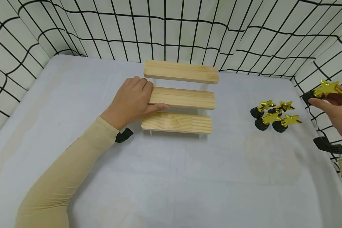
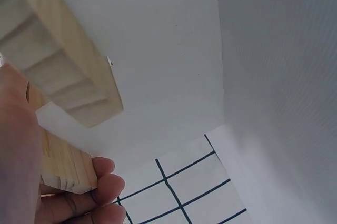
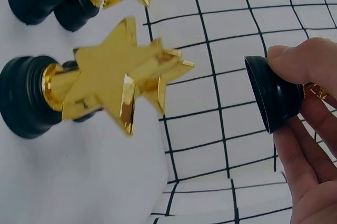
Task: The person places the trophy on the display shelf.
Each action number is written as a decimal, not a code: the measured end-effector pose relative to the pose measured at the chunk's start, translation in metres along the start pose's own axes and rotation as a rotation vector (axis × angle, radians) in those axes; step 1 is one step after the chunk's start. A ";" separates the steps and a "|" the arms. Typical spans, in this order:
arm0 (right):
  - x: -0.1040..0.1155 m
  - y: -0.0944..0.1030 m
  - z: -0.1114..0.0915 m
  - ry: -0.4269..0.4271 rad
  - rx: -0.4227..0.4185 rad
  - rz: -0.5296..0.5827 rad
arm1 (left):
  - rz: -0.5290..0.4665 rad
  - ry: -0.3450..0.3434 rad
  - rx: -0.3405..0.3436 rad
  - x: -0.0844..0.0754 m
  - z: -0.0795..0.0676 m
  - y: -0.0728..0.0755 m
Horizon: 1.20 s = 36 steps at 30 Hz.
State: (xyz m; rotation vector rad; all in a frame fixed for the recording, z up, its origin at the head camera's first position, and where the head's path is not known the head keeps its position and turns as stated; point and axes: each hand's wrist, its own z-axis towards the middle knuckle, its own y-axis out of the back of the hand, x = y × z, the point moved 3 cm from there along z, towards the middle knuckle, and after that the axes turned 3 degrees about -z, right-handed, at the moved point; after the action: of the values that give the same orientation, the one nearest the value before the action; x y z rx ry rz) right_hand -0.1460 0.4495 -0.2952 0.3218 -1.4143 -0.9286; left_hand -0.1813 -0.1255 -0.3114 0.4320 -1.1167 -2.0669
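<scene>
A three-step wooden display stand point(image 1: 185, 98) with pale legs stands at the middle of the white surface. My left hand point(image 1: 134, 99) grips the left end of its middle step, thumb along the front edge; in the left wrist view the fingers point(image 2: 109, 187) curl round the end of that board. At the far right my right hand point(image 1: 337, 104) holds a small gold star trophy point(image 1: 327, 88) by its black base point(image 3: 275, 95), above the surface and tilted. Several like trophies point(image 1: 270, 117) stand in a cluster on the surface, left of the right hand.
Black wire grid panels point(image 1: 165, 31) stand around the back and both sides of the white tabletop point(image 1: 171, 177). The right hand is close to the right-side grid. A black wrist strap piece point(image 1: 124, 135) juts out beside the left sleeve.
</scene>
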 end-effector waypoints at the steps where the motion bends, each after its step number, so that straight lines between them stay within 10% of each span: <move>1: 0.002 0.000 0.000 0.004 0.001 0.000 | -0.002 -0.001 -0.001 0.000 0.000 0.000; 36: 0.078 -0.060 -0.031 0.208 0.145 0.130 | 0.047 -0.014 -0.037 0.000 0.000 -0.004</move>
State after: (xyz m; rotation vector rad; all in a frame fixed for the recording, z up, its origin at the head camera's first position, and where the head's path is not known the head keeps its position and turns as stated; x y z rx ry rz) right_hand -0.1474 0.3464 -0.2879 0.4179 -1.2969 -0.6678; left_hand -0.1831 -0.1235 -0.3148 0.3707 -1.0853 -2.0484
